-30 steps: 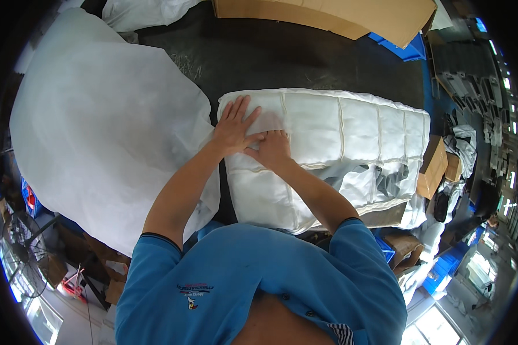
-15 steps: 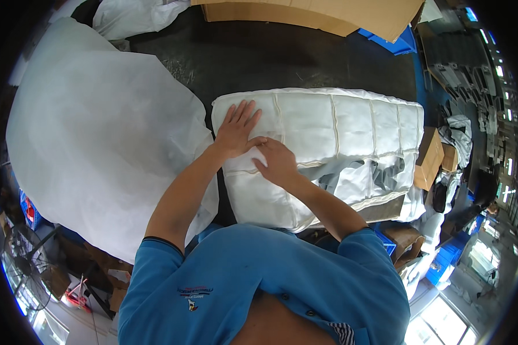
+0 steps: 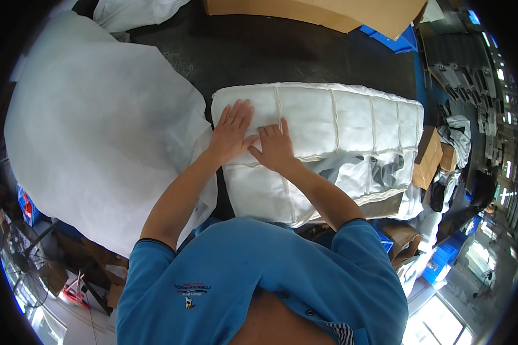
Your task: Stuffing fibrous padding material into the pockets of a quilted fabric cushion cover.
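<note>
A long white padded fabric piece (image 3: pixel 308 121), stitched into sections by raised cream seams, lies across the dark table in front of me. My left hand (image 3: pixel 231 132) rests flat on its left end section, fingers stretched toward the far edge. Close beside it, my right hand (image 3: pixel 275 148) lies on the same fabric with fingers apart, near the first cross seam. The two thumbs almost meet. Neither hand grips anything. On the piece's near right part, a loose grey and white fold (image 3: pixel 357 172) gapes along a seam.
A big white cloth-like bundle (image 3: pixel 98 126) fills the left side, close to my left forearm. Beyond the dark table (image 3: pixel 230 52) stand a cardboard box (image 3: pixel 305 12) and a blue bin (image 3: pixel 394 41). More cartons (image 3: pixel 427 158) sit past the right end. A fan (image 3: pixel 23 261) is at lower left.
My right hand has shifted slightly away from my body and straightened its fingers on the fabric. My left hand has moved only a little, staying flat at the left end.
</note>
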Available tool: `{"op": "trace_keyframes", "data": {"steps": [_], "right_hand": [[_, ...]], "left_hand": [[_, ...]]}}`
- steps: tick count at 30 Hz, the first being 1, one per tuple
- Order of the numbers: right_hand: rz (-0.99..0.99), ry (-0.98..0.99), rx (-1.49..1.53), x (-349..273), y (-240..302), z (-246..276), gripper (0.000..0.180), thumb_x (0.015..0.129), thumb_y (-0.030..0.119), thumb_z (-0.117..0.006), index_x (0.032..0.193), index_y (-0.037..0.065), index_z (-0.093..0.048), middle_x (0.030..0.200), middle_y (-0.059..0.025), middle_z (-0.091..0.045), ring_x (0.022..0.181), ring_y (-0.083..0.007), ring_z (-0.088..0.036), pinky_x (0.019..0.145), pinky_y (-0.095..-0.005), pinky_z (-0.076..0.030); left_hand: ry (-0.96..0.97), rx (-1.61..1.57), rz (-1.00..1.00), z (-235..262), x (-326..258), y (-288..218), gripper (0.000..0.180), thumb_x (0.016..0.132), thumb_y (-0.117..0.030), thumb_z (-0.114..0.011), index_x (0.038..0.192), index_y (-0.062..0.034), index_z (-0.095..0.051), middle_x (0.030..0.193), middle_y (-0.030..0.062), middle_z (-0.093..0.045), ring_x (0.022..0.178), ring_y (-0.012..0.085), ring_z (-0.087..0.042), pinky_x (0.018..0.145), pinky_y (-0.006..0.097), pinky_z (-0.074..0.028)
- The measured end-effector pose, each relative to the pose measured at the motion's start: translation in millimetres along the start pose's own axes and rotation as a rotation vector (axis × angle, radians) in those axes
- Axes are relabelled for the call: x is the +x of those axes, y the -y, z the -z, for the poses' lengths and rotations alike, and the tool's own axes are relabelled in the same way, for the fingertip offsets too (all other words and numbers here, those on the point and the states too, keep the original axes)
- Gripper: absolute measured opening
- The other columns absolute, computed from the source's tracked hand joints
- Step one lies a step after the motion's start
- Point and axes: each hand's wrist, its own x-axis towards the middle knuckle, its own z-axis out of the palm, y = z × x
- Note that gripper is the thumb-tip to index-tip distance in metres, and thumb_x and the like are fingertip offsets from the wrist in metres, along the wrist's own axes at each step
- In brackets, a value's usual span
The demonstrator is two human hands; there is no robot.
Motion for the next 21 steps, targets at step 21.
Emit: {"op": "trace_keyframes", "data": {"steps": [21], "right_hand": [[0.152, -0.065, 0.118, 7.3, 2.6, 18.5, 0.086, 0.084, 0.065, -0.066, 0.129, -0.008, -0.056, 0.129, -0.0233, -0.06, 0.12, -0.0408, -0.057, 0.107, -0.0452, -0.042]], "left_hand": [[-0.117, 0.04, 0.333, -2.2, -33.7, -5.6, 0.082, 0.093, -0.05, -0.059, 0.151, 0.0033, -0.038, 0.164, 0.0199, -0.026, 0.151, 0.0351, -0.028, 0.124, 0.049, -0.02]]}}
